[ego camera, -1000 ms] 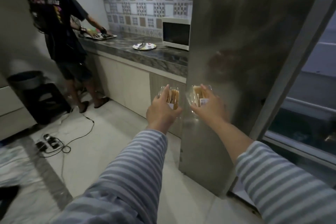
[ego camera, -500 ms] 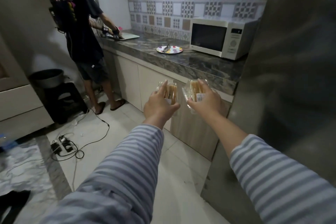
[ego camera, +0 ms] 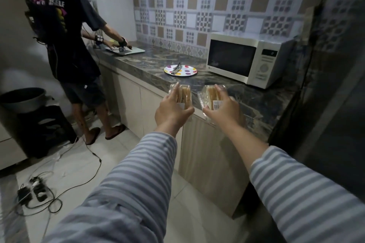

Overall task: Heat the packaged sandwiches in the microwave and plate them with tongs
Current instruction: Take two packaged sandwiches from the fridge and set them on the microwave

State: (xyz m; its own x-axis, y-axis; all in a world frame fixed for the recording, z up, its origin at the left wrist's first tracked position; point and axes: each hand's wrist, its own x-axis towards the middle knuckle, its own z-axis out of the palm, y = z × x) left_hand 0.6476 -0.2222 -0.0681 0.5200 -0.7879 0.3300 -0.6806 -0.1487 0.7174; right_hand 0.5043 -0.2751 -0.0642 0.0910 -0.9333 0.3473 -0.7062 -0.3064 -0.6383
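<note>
Fingers (ego camera: 218, 89) grip sandwiches (ego camera: 212, 97) (both packaged).

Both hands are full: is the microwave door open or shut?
Shut: the microwave door sits flush against its front, dark window facing out.

A second person (ego camera: 67, 31) stands at the counter (ego camera: 150, 65); a power strip (ego camera: 32, 190) lies on the floor.
</note>
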